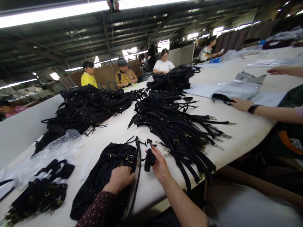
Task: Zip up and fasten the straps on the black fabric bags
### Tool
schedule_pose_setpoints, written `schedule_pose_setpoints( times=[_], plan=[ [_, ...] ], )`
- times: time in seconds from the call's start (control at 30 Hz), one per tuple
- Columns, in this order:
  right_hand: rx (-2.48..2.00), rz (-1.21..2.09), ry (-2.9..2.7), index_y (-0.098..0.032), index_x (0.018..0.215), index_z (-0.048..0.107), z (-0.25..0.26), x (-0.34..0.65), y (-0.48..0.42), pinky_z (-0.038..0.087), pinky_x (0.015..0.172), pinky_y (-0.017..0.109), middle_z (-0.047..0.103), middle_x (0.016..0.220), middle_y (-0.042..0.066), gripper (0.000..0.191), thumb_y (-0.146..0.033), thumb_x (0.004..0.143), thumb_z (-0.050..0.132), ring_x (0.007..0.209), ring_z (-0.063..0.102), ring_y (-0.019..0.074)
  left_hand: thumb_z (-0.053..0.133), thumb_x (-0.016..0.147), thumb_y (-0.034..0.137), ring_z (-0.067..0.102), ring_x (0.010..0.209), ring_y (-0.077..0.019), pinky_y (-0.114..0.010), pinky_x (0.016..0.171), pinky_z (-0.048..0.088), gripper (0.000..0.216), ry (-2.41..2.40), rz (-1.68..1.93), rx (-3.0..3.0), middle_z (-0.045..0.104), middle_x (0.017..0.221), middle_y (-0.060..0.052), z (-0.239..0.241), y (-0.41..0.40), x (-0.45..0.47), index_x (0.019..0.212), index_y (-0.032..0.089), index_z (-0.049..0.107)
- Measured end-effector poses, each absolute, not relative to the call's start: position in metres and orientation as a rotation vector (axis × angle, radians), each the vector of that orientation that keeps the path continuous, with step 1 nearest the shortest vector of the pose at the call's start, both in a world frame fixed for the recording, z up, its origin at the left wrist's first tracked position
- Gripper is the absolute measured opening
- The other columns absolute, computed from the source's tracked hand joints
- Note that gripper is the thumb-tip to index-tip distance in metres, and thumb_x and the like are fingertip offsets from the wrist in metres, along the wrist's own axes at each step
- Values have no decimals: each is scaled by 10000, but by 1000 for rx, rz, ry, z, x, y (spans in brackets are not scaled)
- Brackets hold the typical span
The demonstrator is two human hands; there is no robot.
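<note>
A black bag with brass buckles lies at the table's near edge. My left hand is closed on it near its open side, fingers curled into the fabric. Just right of the bag, my right hand pinches a folded black strap, which has a white band around it and a buckle at its top. A dark cord or edge of the bag runs between my two hands. Beyond my right hand spreads a large heap of black straps with metal clips and buckles.
Bundled straps with white bands and clear plastic lie at left. Black bags are piled behind and farther back. At right, a co-worker's hand touches a grey plastic bag. Several people sit across the table.
</note>
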State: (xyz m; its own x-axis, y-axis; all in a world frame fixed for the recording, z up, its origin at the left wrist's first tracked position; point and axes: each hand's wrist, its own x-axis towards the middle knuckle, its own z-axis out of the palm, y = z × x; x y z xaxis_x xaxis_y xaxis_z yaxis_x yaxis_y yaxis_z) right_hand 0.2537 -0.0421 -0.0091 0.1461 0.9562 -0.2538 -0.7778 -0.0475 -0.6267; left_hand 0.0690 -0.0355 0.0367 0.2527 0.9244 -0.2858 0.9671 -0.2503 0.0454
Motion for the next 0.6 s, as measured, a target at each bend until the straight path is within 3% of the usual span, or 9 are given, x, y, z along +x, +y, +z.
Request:
schedule_pose_setpoints(
  times=[0.17,0.37,0.5,0.6],
  plan=[
    [-751,1459,-295,-209,1238,591,-10,254,-42,509,662,248,777,949,50,572,-406,734,777,820,695,167,512,797,373,696,790,-296,-403,746,482,238,1773,-152,2192,720,748,-109,39,-33,60,691,213,652],
    [-791,1460,-366,-222,1229,602,-9,253,-42,481,592,251,765,971,40,574,-371,707,791,710,661,148,448,834,561,549,539,-159,-263,557,391,415,1546,135,1870,552,508,19,65,-19,18,588,227,447],
    [-809,1476,-546,-215,1187,643,-9,250,-47,499,669,268,747,966,39,531,-348,695,792,798,671,166,581,792,490,435,460,-104,-234,531,317,375,1402,506,1512,488,433,59,97,-17,0,575,215,446],
    [-840,1503,-737,-217,1165,663,-8,247,-51,488,686,272,742,947,27,491,-340,702,772,825,672,174,579,809,450,391,436,-91,-231,492,279,372,1396,610,1427,482,430,61,116,-19,-2,549,210,465]
  ],
)
